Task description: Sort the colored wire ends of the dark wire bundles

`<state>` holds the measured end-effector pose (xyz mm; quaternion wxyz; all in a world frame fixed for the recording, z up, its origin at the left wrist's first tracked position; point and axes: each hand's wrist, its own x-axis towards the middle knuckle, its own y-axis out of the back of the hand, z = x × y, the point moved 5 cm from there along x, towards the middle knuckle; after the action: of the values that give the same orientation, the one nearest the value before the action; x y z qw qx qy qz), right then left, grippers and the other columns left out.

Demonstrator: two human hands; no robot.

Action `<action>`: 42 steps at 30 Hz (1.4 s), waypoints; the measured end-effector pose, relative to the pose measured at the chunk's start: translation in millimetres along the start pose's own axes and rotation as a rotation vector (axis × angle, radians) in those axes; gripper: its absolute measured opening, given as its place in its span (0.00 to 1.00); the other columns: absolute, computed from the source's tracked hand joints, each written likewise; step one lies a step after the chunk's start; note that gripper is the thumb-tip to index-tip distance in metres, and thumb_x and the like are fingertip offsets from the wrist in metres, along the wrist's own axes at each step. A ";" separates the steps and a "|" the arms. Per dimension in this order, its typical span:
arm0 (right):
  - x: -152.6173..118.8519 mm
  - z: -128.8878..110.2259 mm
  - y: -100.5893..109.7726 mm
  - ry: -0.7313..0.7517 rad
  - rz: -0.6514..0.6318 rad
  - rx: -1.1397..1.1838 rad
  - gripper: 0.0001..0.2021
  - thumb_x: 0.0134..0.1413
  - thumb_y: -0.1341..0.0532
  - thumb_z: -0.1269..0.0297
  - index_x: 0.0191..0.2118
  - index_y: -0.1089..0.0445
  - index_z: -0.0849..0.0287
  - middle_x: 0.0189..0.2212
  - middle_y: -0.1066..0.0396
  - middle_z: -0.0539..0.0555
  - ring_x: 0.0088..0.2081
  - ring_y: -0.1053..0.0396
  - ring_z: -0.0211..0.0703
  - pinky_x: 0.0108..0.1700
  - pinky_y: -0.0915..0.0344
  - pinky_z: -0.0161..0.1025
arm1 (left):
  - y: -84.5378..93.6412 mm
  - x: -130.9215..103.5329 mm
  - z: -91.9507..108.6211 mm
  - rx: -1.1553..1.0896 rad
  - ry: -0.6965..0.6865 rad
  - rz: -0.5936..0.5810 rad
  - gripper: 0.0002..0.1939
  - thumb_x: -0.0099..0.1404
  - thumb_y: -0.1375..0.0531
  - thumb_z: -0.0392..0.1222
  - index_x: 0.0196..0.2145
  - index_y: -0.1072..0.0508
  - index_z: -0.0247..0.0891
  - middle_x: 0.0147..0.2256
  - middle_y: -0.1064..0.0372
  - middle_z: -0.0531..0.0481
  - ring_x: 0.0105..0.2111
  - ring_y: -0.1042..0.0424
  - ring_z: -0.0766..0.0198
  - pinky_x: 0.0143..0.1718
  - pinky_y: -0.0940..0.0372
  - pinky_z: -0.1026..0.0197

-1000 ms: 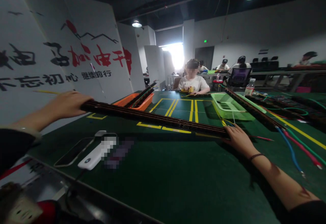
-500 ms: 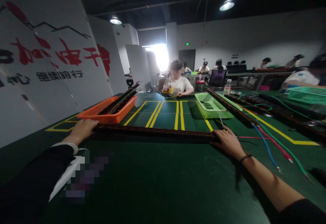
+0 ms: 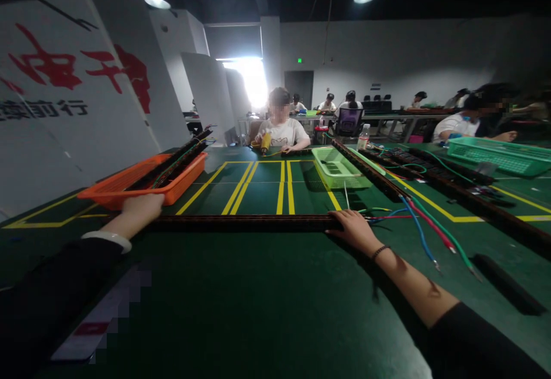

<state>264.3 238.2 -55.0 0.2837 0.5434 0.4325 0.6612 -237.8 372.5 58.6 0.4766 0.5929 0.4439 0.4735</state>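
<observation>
A long dark bar [image 3: 249, 223] lies crosswise on the green table [image 3: 258, 298]. My left hand [image 3: 140, 213] is closed round its left end, just in front of the orange basket [image 3: 185, 179]. At the right end, my right hand [image 3: 353, 228] rests with its fingers over the bar. Green, blue and red wires [image 3: 390, 212] stretch out to the right from beside that hand. Dark strips with thin wires [image 3: 181, 158] lie in the orange basket.
Behind my right hand stands a light green basket [image 3: 340, 175], with another long bar [image 3: 370, 171] and thick coloured cables [image 3: 430, 227] beside it. A person [image 3: 282, 132] across the table holds a yellow tool [image 3: 266, 142]. A black strip [image 3: 508, 284] lies at the right.
The view has swung to the right, so the baskets and the bar appear further left. More wires show beside my right hand. Both hands are still at the bar.
</observation>
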 end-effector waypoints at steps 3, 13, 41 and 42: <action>-1.0 -14.4 3.4 -0.032 -0.007 0.045 0.24 0.51 0.39 0.48 0.49 0.35 0.58 0.42 0.29 0.59 0.43 0.33 0.52 0.44 0.39 0.47 | -0.2 -8.6 71.8 0.014 -0.156 -0.029 0.15 0.62 0.50 0.44 0.42 0.31 0.34 0.42 0.30 0.41 0.41 0.32 0.54 0.36 0.41 0.60; 3.1 -73.9 24.8 -0.052 0.050 0.221 0.16 0.60 0.47 0.53 0.47 0.33 0.55 0.40 0.28 0.55 0.43 0.33 0.48 0.49 0.42 0.47 | 2.7 -128.7 304.8 -0.339 -0.786 -0.165 0.12 0.64 0.47 0.47 0.37 0.29 0.39 0.36 0.28 0.46 0.37 0.30 0.57 0.37 0.41 0.60; -27.0 10.2 27.2 -0.127 -0.165 0.441 0.18 0.55 0.44 0.48 0.39 0.29 0.58 0.33 0.30 0.55 0.34 0.32 0.44 0.36 0.35 0.40 | -66.1 -173.9 379.5 -1.554 -0.584 -1.046 0.16 0.61 0.44 0.50 0.35 0.32 0.31 0.30 0.29 0.45 0.27 0.30 0.65 0.33 0.36 0.59; -24.4 13.5 32.0 -0.137 -0.113 0.489 0.18 0.57 0.45 0.49 0.41 0.30 0.58 0.36 0.30 0.56 0.36 0.32 0.45 0.39 0.34 0.42 | -66.7 -173.8 379.7 -1.556 -0.585 -1.049 0.16 0.61 0.43 0.50 0.35 0.32 0.32 0.30 0.29 0.46 0.27 0.30 0.65 0.32 0.36 0.59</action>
<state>286.3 206.3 -37.9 0.2090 0.6143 0.5891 0.4815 103.7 157.7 -68.1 0.9750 -0.0648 0.0796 0.1968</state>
